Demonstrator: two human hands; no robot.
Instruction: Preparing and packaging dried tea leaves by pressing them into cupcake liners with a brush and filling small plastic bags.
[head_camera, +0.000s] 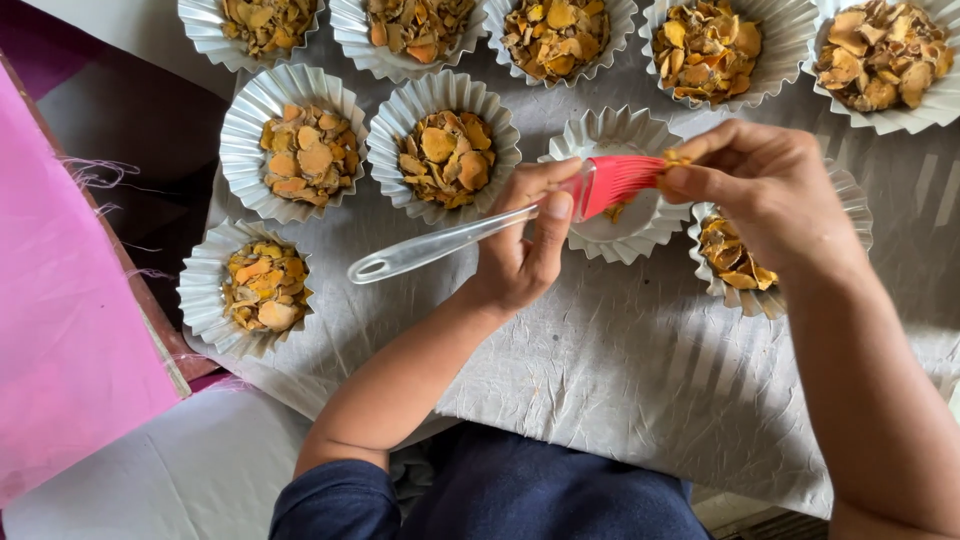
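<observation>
My left hand (522, 240) grips a brush with a clear plastic handle (430, 247) and red silicone bristles (618, 182). The bristles meet the fingertips of my right hand (765, 190), which pinches a small yellow-orange dried chip (676, 160) against them. Both hands hover over a white fluted paper cup (600, 130) that holds only a few pieces. Just under my right hand sits another paper cup (735, 262) partly filled with orange dried slices.
Several white paper cups full of yellow-orange dried slices stand in rows on a crinkled grey sheet (640, 370), such as one cup (445, 155) and another cup (262, 287) to the left. A pink cloth (60, 300) lies at the left edge.
</observation>
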